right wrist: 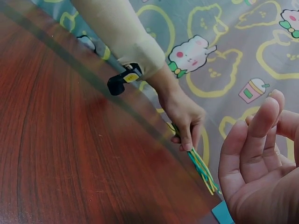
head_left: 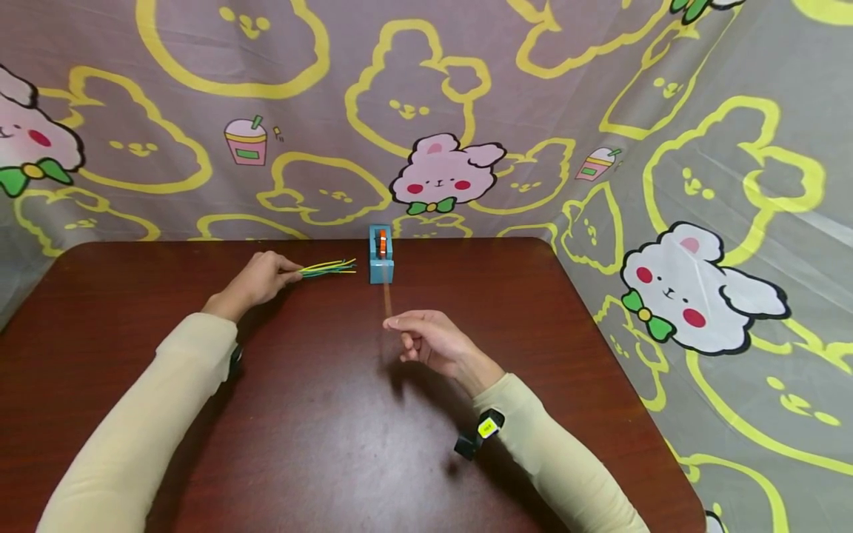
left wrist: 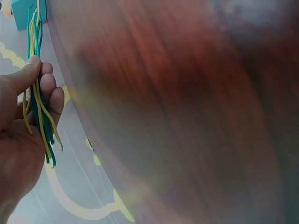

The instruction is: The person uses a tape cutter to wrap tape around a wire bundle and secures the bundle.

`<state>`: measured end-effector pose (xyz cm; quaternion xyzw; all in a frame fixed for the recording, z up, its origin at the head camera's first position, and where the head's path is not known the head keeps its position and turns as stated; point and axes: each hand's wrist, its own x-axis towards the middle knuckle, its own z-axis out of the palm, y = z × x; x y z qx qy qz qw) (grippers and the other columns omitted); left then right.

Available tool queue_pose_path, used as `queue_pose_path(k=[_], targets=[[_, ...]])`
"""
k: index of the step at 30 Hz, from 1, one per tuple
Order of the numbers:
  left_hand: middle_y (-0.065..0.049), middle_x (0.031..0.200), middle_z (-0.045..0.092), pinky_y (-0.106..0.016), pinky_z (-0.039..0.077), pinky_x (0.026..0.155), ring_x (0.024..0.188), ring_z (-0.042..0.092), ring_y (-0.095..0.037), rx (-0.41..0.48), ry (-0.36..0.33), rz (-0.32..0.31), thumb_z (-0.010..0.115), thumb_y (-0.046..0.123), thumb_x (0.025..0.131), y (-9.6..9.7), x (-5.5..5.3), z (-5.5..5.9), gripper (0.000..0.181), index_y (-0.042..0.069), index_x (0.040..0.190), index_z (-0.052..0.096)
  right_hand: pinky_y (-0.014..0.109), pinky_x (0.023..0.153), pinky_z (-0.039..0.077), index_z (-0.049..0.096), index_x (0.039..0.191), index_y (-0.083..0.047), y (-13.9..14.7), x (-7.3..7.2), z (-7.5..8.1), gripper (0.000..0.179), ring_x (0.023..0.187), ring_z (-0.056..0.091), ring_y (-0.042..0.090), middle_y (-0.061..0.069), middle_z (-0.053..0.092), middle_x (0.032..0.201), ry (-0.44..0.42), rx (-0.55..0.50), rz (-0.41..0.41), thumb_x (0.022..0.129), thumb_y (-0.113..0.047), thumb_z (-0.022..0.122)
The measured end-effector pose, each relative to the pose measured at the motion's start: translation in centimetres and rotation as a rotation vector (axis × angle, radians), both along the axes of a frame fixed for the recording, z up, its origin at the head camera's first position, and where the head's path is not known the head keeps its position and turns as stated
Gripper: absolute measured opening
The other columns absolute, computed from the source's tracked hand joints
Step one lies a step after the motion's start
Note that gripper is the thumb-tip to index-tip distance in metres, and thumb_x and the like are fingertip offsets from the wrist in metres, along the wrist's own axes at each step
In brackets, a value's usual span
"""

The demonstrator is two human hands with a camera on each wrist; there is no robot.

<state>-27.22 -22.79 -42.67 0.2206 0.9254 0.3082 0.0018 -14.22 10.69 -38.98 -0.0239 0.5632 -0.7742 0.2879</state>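
In the head view, the left hand [head_left: 265, 275] hides the insulated wires' [head_left: 326, 269] gripped ends; the left wrist view's top edge crops the tape dispenser [left wrist: 19, 17]; the tabletop [left wrist: 187, 116] there is blurred; the yellow label's [head_left: 489, 427] print is illegibly small.

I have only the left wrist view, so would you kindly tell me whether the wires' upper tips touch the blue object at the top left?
Observer: No, the head view shows a gap between the wires and that blue tape dispenser.
Operator: Thank you. Is anything else being held?
Observer: Yes, the right hand pinches the end of a strip of tape.
Operator: And where does that strip lead, if I may ask?
Observer: It stretches back to the near end of the dispenser.
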Motion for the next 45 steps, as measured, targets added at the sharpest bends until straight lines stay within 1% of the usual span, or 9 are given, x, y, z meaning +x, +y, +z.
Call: queue_pose_path(k=[3,7,14,17,25,29,33,40,45], targets=[[-0.025,0.101,0.072,-0.035,0.052,0.066,0.076,0.066,-0.024,-0.004,0.030,-0.001,0.069,0.004,0.095,0.0,0.4,-0.1,0.021,-0.008,0.112,0.073,0.024,0.057,0.052,0.076,0.089,-0.010,0.0,0.0,0.0,0.024,0.044,0.052,0.004,-0.002,0.054,0.056,0.000,-0.004,0.000,0.100,-0.004,0.056],[-0.022,0.096,0.073,-0.033,0.050,0.064,0.073,0.063,-0.022,0.007,0.068,-0.023,0.071,0.004,0.093,0.2,1.0,0.0,0.020,-0.008,0.109,0.074,0.024,0.057,0.052,0.076,0.089,-0.010,0.0,0.0,0.0,0.025,0.044,0.052,0.004,-0.002,0.054,0.056,0.004,-0.007,0.002,0.101,-0.004,0.055],[-0.022,0.097,0.072,-0.045,0.055,0.073,0.088,0.068,-0.034,0.034,0.111,-0.061,0.071,0.003,0.093,1.0,2.3,0.0,0.021,-0.008,0.111,0.074,0.024,0.057,0.052,0.076,0.089,-0.011,0.1,0.0,0.0,0.025,0.045,0.052,0.004,-0.002,0.054,0.056,0.008,-0.012,0.006,0.101,-0.004,0.055],[-0.021,0.096,0.072,-0.047,0.055,0.074,0.088,0.068,-0.035,0.036,0.136,-0.088,0.071,0.001,0.092,1.4,2.6,-0.1,0.021,-0.009,0.111,0.073,0.024,0.057,0.052,0.075,0.089,-0.011,0.1,0.0,0.0,0.024,0.045,0.052,0.005,-0.002,0.054,0.056,0.008,-0.011,0.004,0.101,-0.005,0.055],[-0.013,0.087,0.071,-0.039,0.051,0.066,0.075,0.062,-0.022,0.033,0.171,-0.121,0.072,0.001,0.092,2.4,3.3,-0.1,0.020,-0.007,0.110,0.074,0.024,0.057,0.051,0.075,0.089,-0.010,0.0,0.0,0.1,0.023,0.044,0.051,0.005,-0.002,0.054,0.056,-0.005,-0.007,-0.008,0.100,-0.004,0.056],[-0.011,0.086,0.071,-0.039,0.051,0.066,0.075,0.063,-0.022,0.042,0.193,-0.152,0.072,0.001,0.091,3.2,3.9,0.1,0.020,-0.007,0.109,0.075,0.024,0.057,0.051,0.075,0.088,-0.011,-0.2,0.0,0.1,0.024,0.044,0.051,0.005,-0.002,0.054,0.056,-0.005,-0.008,-0.011,0.100,-0.004,0.055],[-0.011,0.086,0.071,-0.038,0.053,0.066,0.076,0.065,-0.022,0.052,0.197,-0.174,0.072,0.000,0.091,4.0,4.5,0.2,0.020,-0.007,0.109,0.075,0.024,0.056,0.051,0.076,0.088,-0.011,-0.3,0.0,0.1,0.024,0.043,0.051,0.004,-0.003,0.055,0.056,-0.003,-0.012,-0.011,0.100,-0.004,0.056],[-0.009,0.086,0.071,-0.033,0.049,0.062,0.071,0.059,-0.016,0.074,0.187,-0.188,0.072,0.002,0.092,5.7,5.5,0.6,0.021,-0.005,0.111,0.075,0.024,0.056,0.051,0.076,0.088,-0.011,-0.4,0.1,0.1,0.025,0.043,0.051,0.005,-0.003,0.054,0.056,0.000,-0.008,-0.006,0.100,-0.004,0.056],[-0.008,0.086,0.071,-0.032,0.050,0.062,0.071,0.058,-0.014,0.090,0.170,-0.197,0.072,0.003,0.092,6.9,6.2,1.0,0.022,-0.004,0.112,0.075,0.024,0.056,0.051,0.076,0.088,-0.011,-0.4,0.1,0.1,0.025,0.043,0.052,0.005,-0.002,0.054,0.055,-0.007,-0.007,-0.009,0.101,-0.004,0.055]])
